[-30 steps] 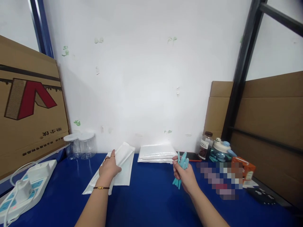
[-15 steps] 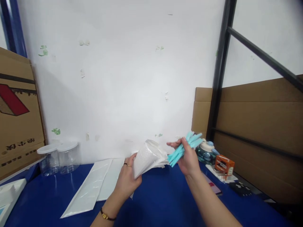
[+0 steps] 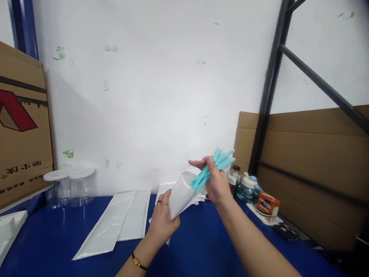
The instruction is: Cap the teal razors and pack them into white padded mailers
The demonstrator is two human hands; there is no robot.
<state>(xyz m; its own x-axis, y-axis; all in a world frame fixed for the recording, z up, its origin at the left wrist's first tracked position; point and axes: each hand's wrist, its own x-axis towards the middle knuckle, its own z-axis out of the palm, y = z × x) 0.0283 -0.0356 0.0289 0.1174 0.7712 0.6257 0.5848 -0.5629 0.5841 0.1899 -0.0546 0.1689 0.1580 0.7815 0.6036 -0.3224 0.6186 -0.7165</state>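
Note:
My left hand (image 3: 164,215) is wrapped round a white padded bubble bag (image 3: 180,196), its mouth held open and tilted up to the right. Pinched in my right hand (image 3: 216,179) is a bundle of thin turquoise strips (image 3: 215,169), whose exact kind I cannot make out. The lower ends of the strips are at the bag's mouth; whether they have passed inside is hard to tell. The right index finger points out to the left above the bag. Flat white padded bags (image 3: 106,225) lie on the blue table left of my hands.
Two clear lidded jars (image 3: 82,188) stand at the back left. Toward the right are a dark-capped bottle (image 3: 235,179), a teal water bottle (image 3: 248,188), an orange box (image 3: 268,206) and a black object (image 3: 285,232). Cardboard (image 3: 311,173) lines the right side behind a black metal frame (image 3: 266,88).
My right hand has brought the turquoise strips left to the bag's mouth. My left hand has shifted slightly right with the bag. The camera view has turned a little.

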